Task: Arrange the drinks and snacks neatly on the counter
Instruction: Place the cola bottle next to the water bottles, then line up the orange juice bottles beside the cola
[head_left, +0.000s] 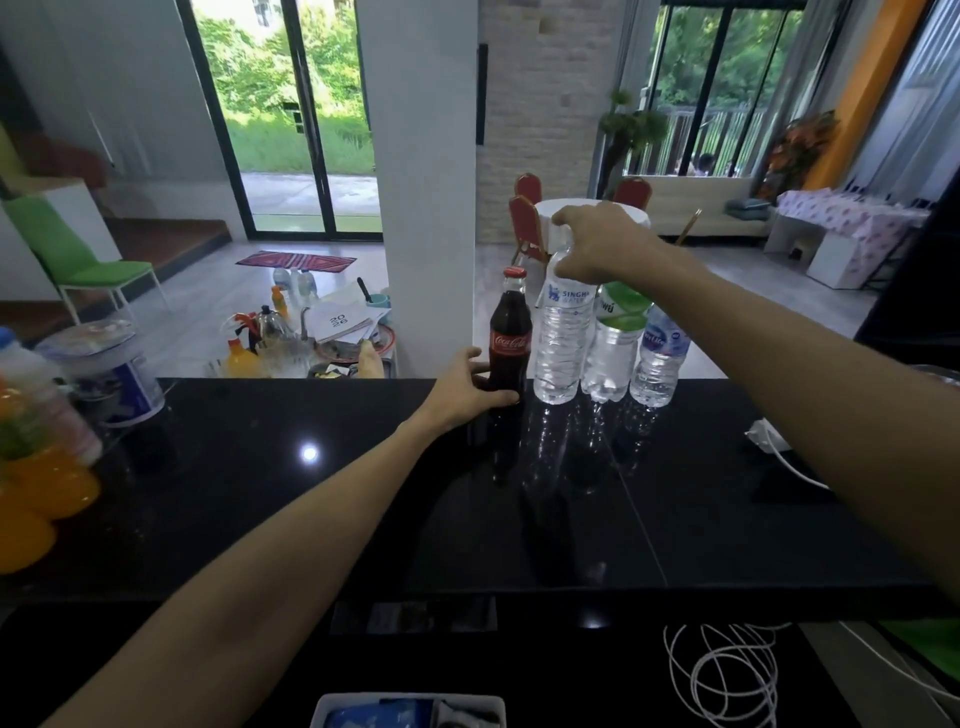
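Along the far edge of the black counter (311, 493) stands a row of drinks. A dark cola bottle (510, 332) with a red cap is leftmost, and my left hand (467, 387) is wrapped around its base. Next to it is a clear Singha water bottle (562, 338); my right hand (602, 241) grips its top from above, hiding the cap. A green-labelled water bottle (615, 343) and a smaller blue-labelled water bottle (658, 358) stand to the right, close together.
At the counter's left end are orange drink bottles (36, 493) and a blue-and-white tub (111, 374). A white plug and cable (774, 441) lie at the right. A coiled white cord (727, 675) and a tray (410, 709) sit below the counter's near edge.
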